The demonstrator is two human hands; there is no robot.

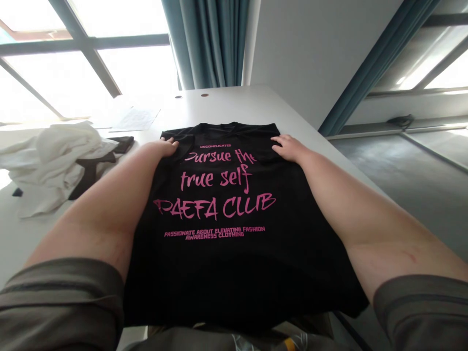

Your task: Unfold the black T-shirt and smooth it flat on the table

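Observation:
A black T-shirt (226,263) with pink lettering lies spread on a white table (226,105), its lower part hanging over the near edge. My left hand (165,146) rests flat on the shirt's upper left side, fingers stretched out. My right hand (290,146) lies flat on the upper right side, fingers out toward the collar. Both forearms run along the shirt's sides. Neither hand grips the cloth.
A heap of white and dark clothes (58,161) sits on the table to the left. A sheet of paper (134,119) lies behind it. Teal curtains (210,44) and windows stand beyond; grey floor (409,180) is to the right.

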